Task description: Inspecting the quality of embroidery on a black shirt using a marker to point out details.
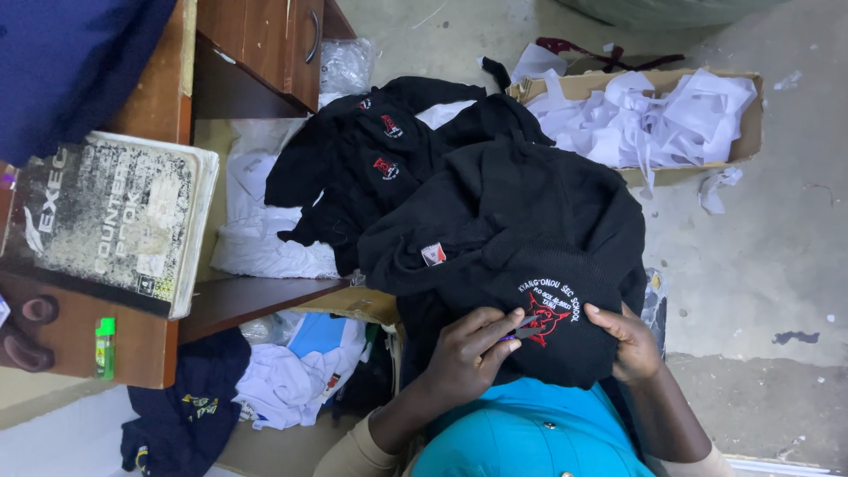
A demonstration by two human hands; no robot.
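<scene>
A black sweater point(512, 221) lies over my lap, its red and white embroidered badge point(546, 311) facing up. My left hand point(464, 358) pinches a small dark tool point(523, 334) whose tip rests against the badge's left side. My right hand point(629, 340) grips the sweater fabric just to the right of the badge and holds it taut. My teal top point(530, 437) fills the bottom of the view.
More black sweaters with red badges point(371, 150) are piled behind on white cloth point(256, 238). A cardboard box of white scraps point(654, 115) sits on the concrete floor. A wooden desk point(168, 97) at left carries a worn book point(106, 221) and a green lighter point(104, 346). Navy garments point(185, 415) lie below.
</scene>
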